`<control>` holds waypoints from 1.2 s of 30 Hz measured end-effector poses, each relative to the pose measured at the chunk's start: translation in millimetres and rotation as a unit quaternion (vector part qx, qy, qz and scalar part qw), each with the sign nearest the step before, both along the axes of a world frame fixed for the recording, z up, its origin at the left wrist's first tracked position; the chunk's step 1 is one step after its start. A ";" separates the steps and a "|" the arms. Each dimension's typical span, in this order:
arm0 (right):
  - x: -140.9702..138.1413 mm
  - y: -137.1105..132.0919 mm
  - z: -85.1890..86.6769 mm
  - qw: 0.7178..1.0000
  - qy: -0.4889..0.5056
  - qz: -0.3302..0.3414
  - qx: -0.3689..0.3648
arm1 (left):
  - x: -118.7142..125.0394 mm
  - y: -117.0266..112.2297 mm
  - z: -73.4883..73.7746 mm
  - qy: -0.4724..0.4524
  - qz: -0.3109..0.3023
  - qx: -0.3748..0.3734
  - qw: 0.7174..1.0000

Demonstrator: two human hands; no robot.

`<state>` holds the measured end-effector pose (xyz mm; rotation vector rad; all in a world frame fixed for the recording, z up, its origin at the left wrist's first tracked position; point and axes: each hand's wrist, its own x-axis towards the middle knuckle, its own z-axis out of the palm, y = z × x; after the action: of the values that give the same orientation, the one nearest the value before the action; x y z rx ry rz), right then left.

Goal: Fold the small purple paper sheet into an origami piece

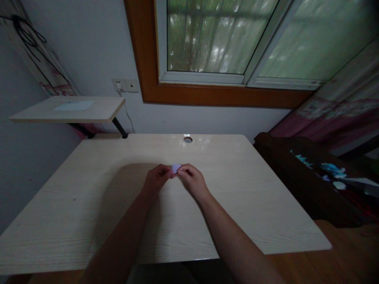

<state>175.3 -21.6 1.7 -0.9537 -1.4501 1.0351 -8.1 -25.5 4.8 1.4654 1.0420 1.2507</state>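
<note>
A small pale lilac piece of paper (pixel 176 168) is pinched between my two hands above the middle of the desk (pixel 237 197). My left hand (pixel 156 178) has its thumb and fingers closed on the paper's left side. On the right side, my right hand (pixel 194 179) grips it with thumb and fingertips. The two hands nearly meet at the paper's lower edge. The fingers cover part of the paper, so its full shape and any folds cannot be made out.
A raised shelf (pixel 103 111) with a white sheet (pixel 74 105) on it stands at the back left. The desk has a round cable hole (pixel 188 139) at its back edge. Dark furniture (pixel 296 177) with scattered items stands at the right. A window (pixel 219 39) is behind.
</note>
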 end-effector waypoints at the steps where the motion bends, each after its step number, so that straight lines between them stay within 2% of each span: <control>1: 0.1 -0.4 0.4 1.000 -0.005 0.009 -0.004 | 0.7 0.5 -0.8 -0.019 0.003 -0.012 1.000; 4: 0.6 -1.4 1.8 0.999 -0.023 0.022 -0.004 | 2.0 3.8 -5.2 -0.034 0.009 -0.025 0.999; 10: -0.6 -0.5 -0.5 1.000 -0.010 0.010 0.008 | 1.8 7.3 -12.1 0.014 0.030 -0.005 0.999; 18: -3.7 -0.1 -2.7 0.997 0.046 0.003 -0.058 | 4.4 1.7 -0.6 0.123 0.032 0.061 0.990; 23: -2.6 -0.4 -2.4 0.998 0.030 -0.022 -0.054 | 4.8 1.3 1.4 0.142 0.026 0.100 0.984; 30: -3.7 -1.0 -4.1 0.997 0.022 -0.042 -0.055 | 4.6 2.4 -1.4 0.171 0.035 0.108 0.979; 36: -2.5 -1.5 -1.4 0.997 0.020 -0.050 -0.049 | 6.1 -0.5 4.5 0.149 0.025 0.083 0.985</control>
<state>172.8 -23.1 0.3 -1.0608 -1.3151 1.0531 -2.0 -26.0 9.3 1.8063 1.1988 1.1993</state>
